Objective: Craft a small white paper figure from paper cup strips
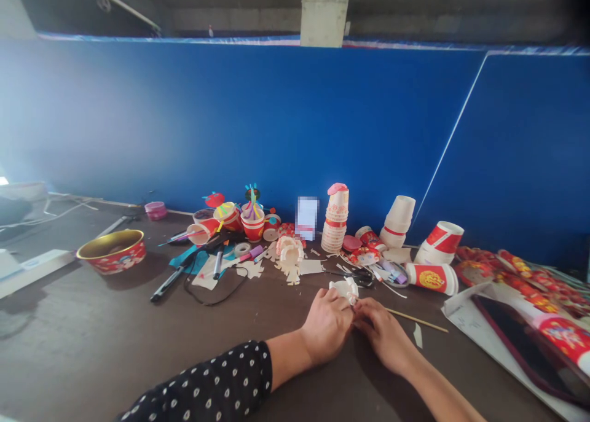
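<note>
My left hand point(326, 327) is closed around a white paper cup piece point(343, 286) whose cut strips curl at the edge. Right beside it, my right hand point(381, 335) pinches a thin wooden stick point(419, 321). The stick's long end sticks out to the right, and its other end meets the curled strips near my fingertips. My fingers hide most of where the two touch. Just beyond my hands stands another white cup piece with curled strips point(291, 253). A small paper scrap point(418, 335) lies right of my right hand.
A tall stack of paper cups point(335, 225) stands near the blue partition point(276, 121). Red-and-white cups point(433, 278) and a tablet point(516, 342) are at right. Leftward are a gold-lined bowl point(113, 256), a black marker point(168, 284), tape point(242, 249) and decorated cups point(253, 222).
</note>
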A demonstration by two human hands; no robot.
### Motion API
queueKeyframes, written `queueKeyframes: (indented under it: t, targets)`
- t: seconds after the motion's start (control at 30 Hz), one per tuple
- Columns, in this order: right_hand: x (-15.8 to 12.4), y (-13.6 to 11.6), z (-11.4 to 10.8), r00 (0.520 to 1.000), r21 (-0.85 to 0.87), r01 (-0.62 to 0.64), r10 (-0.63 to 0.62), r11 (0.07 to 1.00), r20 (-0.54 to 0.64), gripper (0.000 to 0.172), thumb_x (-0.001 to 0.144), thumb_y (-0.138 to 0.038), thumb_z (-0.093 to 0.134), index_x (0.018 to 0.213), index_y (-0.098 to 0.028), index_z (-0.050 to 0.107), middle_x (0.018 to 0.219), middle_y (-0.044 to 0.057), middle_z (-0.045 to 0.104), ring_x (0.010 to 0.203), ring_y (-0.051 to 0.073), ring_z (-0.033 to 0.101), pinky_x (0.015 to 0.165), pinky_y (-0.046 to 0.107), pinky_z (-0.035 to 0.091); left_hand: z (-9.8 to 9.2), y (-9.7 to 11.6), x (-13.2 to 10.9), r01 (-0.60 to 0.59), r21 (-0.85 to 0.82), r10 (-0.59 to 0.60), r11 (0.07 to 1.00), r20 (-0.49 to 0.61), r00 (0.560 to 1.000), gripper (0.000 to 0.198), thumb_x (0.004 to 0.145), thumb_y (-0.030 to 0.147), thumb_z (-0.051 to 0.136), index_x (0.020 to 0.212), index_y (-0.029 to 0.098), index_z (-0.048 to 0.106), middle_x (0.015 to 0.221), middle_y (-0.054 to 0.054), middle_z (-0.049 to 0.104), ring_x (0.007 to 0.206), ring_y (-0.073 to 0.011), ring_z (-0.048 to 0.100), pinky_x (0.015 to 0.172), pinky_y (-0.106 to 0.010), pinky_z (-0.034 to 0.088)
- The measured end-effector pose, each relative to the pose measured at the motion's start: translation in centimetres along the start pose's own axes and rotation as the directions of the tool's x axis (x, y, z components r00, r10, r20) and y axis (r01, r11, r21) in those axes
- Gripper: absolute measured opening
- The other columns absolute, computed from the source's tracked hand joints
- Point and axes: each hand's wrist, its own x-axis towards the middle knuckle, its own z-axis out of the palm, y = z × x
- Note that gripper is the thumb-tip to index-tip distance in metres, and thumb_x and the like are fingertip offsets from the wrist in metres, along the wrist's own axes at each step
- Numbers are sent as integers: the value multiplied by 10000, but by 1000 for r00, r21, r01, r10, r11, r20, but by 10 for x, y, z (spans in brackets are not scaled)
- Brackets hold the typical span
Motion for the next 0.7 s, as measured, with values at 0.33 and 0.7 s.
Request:
queueKeyframes:
  t: [0.33,0.7]
  targets:
    - [0,0,0,1000,25,18,-17,1000,-20,129,796,-211,461,744,-197,578,877,64,612,876,199,581,827,343,440,-9,4,3,49,4,-49,999,60,997,141,893,235,440,895,155,556,922,-47,598,920,-208,476,764,-340,361]
    - [-2,-3,-4,999,5,40,-40,999,-25,125,784,-191,501,755,-203,622,874,52,647,856,201,594,797,341,448,2,1,5,-19,66,15,998,68,998,170,907,185,410,884,135,572,890,-72,602,905,-217,486,739,-346,357]
